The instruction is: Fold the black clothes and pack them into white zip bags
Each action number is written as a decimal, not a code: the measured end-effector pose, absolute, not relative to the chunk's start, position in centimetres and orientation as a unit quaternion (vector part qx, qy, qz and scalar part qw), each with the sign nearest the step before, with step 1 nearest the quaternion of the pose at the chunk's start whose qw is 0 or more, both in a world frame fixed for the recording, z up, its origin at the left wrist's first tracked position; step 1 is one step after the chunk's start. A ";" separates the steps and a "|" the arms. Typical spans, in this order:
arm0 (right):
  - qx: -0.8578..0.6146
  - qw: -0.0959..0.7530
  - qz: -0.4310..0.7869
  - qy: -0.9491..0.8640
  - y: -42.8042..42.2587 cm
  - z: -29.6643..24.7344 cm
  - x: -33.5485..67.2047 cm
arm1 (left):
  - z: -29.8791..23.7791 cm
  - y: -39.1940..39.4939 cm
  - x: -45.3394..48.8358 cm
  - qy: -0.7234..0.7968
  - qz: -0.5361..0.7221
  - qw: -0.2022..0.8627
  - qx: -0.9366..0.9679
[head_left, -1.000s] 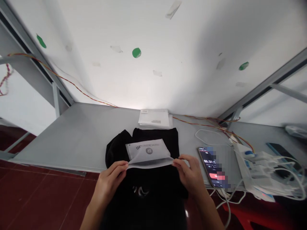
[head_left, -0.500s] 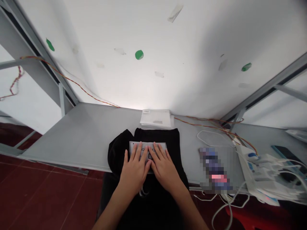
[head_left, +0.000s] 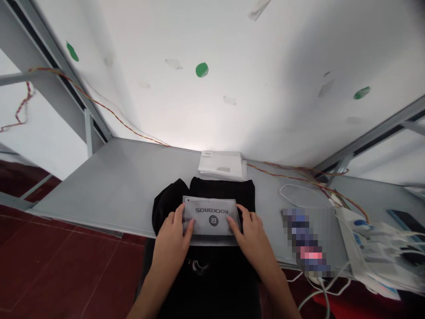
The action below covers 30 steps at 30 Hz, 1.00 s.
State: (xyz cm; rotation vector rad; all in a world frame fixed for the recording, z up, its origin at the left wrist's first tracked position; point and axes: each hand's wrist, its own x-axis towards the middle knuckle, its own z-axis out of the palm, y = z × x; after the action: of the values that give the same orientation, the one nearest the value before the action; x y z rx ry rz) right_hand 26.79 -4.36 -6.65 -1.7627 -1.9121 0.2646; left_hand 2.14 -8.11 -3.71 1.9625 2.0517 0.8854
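Between my hands is a flat grey translucent pouch (head_left: 204, 221) printed with ROCKBROS and a round logo, which reads upside down from here. My left hand (head_left: 174, 235) grips its left edge, thumb on top. At the opposite edge my right hand (head_left: 250, 232) holds it the same way, fingers curled under and mostly hidden. Beneath and behind the pouch lies folded black cloth (head_left: 222, 185) on the grey shelf. A stack of flat white packets (head_left: 221, 164) sits just beyond the cloth, against the white wall.
Right of my hands lies a pixelated object (head_left: 307, 243) on the grey shelf (head_left: 126, 186). White cables and plugs (head_left: 375, 248) crowd the far right, near a dark phone-like slab (head_left: 403, 223). A twisted red-yellow wire (head_left: 113, 113) runs along the wall.
Both hands lay flat across the pouch; they have moved apart to its two side edges and closed on them. The print is now uncovered. The view has shifted slightly.
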 end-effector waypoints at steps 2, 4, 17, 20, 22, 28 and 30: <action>-0.658 0.247 0.117 -0.701 -3.7 -6.5 27.0 | -3.5 -7.5 2.0 0.665 0.323 0.125 0.662; -0.652 0.245 0.145 -0.703 -3.1 -6.2 27.3 | -3.6 -6.9 1.9 0.638 0.354 0.184 0.659; -0.662 0.245 0.167 -0.689 -0.6 -5.4 27.8 | -3.7 -4.0 1.2 0.507 0.500 0.457 0.534; -0.619 0.320 0.233 -0.678 0.2 -4.3 26.2 | -3.1 -3.2 -0.2 0.500 0.543 0.446 0.506; -0.583 0.374 0.334 -0.639 1.1 -3.9 24.5 | -3.0 -2.0 -2.2 0.514 0.567 0.428 0.481; -0.471 0.391 0.546 -0.572 8.3 -3.5 17.2 | -2.8 7.3 -9.6 0.539 0.560 0.404 0.483; -0.475 0.397 0.519 -0.590 10.8 -2.7 15.8 | -2.1 10.3 -11.4 0.572 0.544 0.336 0.513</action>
State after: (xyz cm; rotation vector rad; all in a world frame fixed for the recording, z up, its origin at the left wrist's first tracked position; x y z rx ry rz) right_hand 15.81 10.82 -2.69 -1.2031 -1.4947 1.3142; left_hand -11.42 10.32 -2.06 1.3390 1.4922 1.4186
